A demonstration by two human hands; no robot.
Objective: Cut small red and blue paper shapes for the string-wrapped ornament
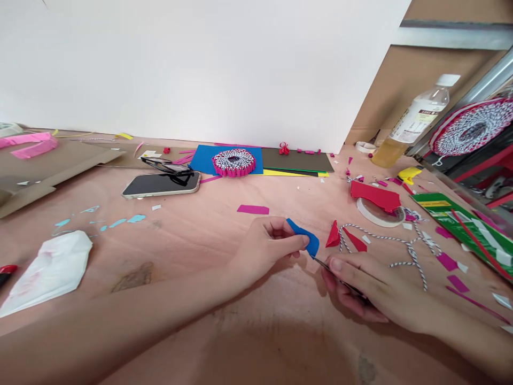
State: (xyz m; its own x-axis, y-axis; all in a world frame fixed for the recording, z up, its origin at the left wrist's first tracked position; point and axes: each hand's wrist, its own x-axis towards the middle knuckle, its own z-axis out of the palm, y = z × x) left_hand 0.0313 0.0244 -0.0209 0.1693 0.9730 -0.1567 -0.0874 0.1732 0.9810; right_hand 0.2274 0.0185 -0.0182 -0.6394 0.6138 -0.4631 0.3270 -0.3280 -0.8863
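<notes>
My left hand (266,247) pinches a small blue paper piece (305,236) just above the pinkish table top (192,235). My right hand (374,291) lies beside it, fingers closed round a thin dark tool (326,266) whose tip points at the blue piece's lower edge; what kind of tool it is I cannot make out. Small red paper pieces (333,235) and a black-and-white twisted string (401,247) lie just beyond my right hand.
A phone (161,184), glasses (166,167), a pink-rimmed paper rosette (234,161) on blue paper, coloured sheets (296,160), a tape roll (380,213) under red paper, a bottle (414,120), a green packet (465,224), a white bag (50,270) and scattered paper scraps surround the hands.
</notes>
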